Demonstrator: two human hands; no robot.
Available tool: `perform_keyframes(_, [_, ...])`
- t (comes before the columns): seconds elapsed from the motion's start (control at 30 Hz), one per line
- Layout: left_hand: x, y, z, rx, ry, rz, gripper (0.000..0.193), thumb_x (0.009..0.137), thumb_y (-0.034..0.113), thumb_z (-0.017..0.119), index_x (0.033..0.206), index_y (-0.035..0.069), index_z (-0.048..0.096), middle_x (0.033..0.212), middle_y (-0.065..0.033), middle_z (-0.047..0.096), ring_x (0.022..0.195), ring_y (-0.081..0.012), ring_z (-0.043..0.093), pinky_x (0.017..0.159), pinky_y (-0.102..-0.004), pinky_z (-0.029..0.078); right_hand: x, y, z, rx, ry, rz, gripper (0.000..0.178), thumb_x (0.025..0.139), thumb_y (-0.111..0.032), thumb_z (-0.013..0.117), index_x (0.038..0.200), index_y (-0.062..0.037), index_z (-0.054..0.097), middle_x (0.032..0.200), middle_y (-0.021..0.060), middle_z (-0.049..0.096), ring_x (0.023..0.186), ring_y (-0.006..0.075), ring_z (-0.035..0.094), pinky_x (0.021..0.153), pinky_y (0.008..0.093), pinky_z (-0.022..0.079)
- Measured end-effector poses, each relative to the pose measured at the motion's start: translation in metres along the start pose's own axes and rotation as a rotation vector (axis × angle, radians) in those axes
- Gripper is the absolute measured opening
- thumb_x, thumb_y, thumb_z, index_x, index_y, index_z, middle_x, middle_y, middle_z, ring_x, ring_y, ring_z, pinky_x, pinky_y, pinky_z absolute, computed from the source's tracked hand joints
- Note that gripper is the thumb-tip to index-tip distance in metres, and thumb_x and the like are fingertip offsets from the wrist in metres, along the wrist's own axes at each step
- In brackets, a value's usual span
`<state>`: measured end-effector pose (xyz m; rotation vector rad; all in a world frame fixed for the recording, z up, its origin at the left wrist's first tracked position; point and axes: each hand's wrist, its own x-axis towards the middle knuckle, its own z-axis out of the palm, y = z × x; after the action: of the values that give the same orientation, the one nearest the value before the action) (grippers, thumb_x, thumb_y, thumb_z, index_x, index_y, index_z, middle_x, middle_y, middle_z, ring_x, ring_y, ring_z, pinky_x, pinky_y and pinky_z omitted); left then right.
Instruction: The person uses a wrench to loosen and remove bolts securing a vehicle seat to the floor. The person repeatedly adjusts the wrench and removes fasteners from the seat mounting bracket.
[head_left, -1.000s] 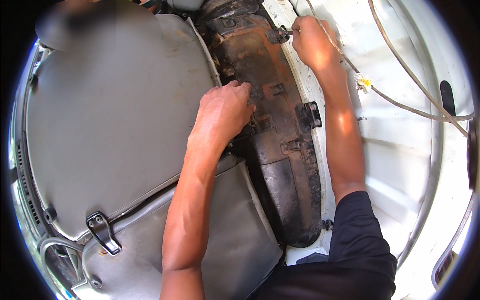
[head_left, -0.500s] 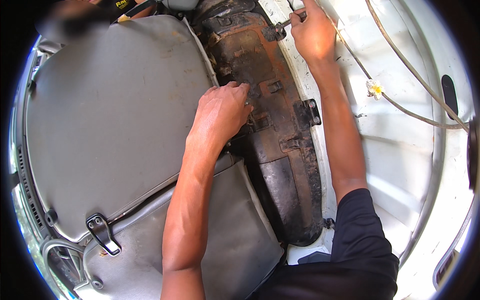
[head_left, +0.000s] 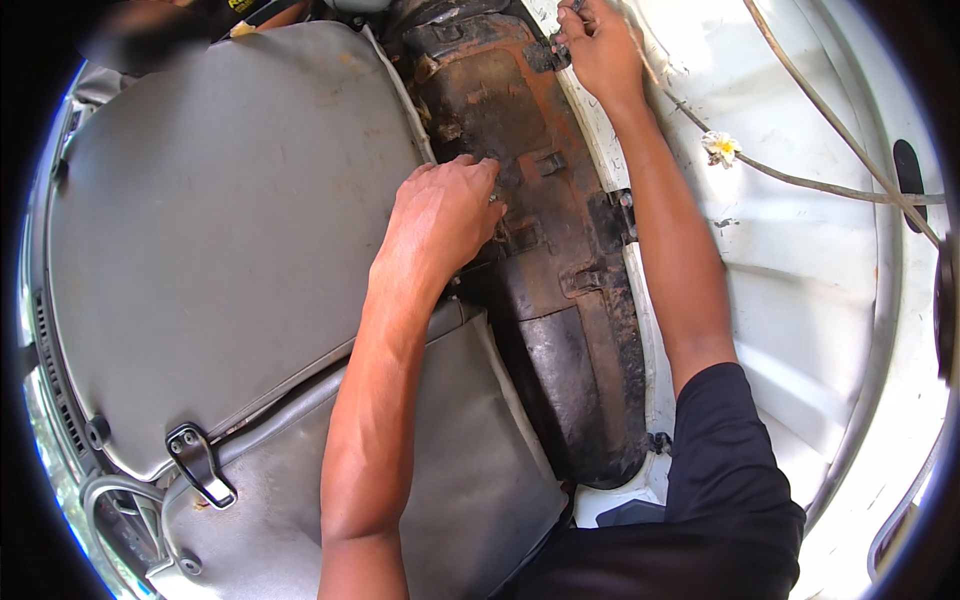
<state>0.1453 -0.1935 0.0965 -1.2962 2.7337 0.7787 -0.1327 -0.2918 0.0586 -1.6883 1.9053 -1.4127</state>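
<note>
My left hand (head_left: 445, 212) is curled over the inner edge of a grey padded seat (head_left: 235, 210), with its fingertips at a rusty brown and black metal panel (head_left: 545, 260). Whatever lies under those fingers is hidden. At the far end, my right hand (head_left: 600, 50) is closed beside a black bracket (head_left: 545, 55) on the white ledge. A small dark object (head_left: 573, 6) shows between its fingers, partly cut off by the upper edge; I cannot make out its kind.
Two long thin cables (head_left: 820, 185) run across the white body panel (head_left: 780, 310) on the right, with a white and yellow flower (head_left: 721, 148) on one. A second grey cushion (head_left: 465, 480) lies near me, beside a black metal latch (head_left: 200, 465). Another bracket (head_left: 615, 215) sits along the ledge.
My right hand has shifted slightly left and up. The dark rod seen reaching from it to the bracket no longer shows there. My left hand has hardly moved.
</note>
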Motion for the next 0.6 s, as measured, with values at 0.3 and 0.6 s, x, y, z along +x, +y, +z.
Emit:
perform_keyframes(0.3, [0.002, 0.001, 0.003, -0.002, -0.003, 0.018, 0.045, 0.103, 0.026, 0.075, 0.142, 0.005, 0.071, 0.133, -0.0171, 0.075, 0.123, -0.0423, 0.071, 0.105, -0.0535, 0.057, 0.012, 0.016, 0.009, -0.398, 0.139, -0.232, 0.021, 0.105, -0.021, 0.071, 0.102, 0.0002, 0.072, 0.083, 0.0238, 0.073, 0.080, 0.0427, 0.074, 0.077, 0.0535, 0.055])
perform_keyframes(0.6, [0.002, 0.003, -0.003, -0.042, -0.028, 0.011, 0.046, 0.104, 0.026, 0.075, 0.143, 0.004, 0.070, 0.134, -0.0184, 0.076, 0.124, -0.0429, 0.070, 0.105, -0.0533, 0.057, 0.009, 0.015, 0.001, -0.470, 0.035, -0.006, 0.030, 0.108, -0.033, 0.067, 0.108, -0.0035, 0.070, 0.095, 0.0276, 0.074, 0.094, 0.0495, 0.073, 0.085, 0.0555, 0.056])
